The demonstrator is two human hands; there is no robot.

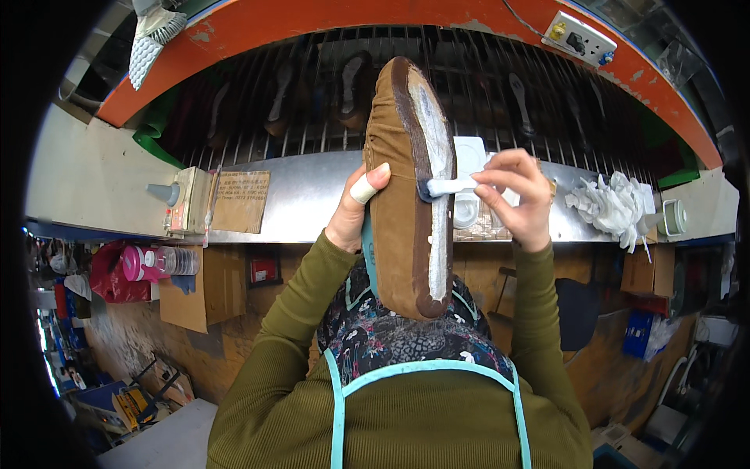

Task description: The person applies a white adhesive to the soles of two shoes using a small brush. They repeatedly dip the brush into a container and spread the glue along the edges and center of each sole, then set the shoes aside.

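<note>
A brown suede shoe upper [393, 227], stretched over a blue-green last, is held up on its side in front of me. Its sole side, with a dark brown border and a whitish middle strip, faces right. My left hand [353, 209], its thumb wrapped in white tape, grips the shoe from the left; its other fingers are hidden behind it. Pinched between thumb and fingers of my right hand [519, 195] is a small brush [457, 186] with a white handle. The brush's dark end touches the brown border near the shoe's middle. Behind the brush lies a white plastic tray [469, 150].
A metal ledge [305, 191] runs across, with cardboard [241, 202] at left and crumpled white tissue [613, 207] at right. Beyond it, several shoes stand on a rack of metal rods [469, 86] under an orange frame [312, 16]. A cardboard box [205, 293] sits below left.
</note>
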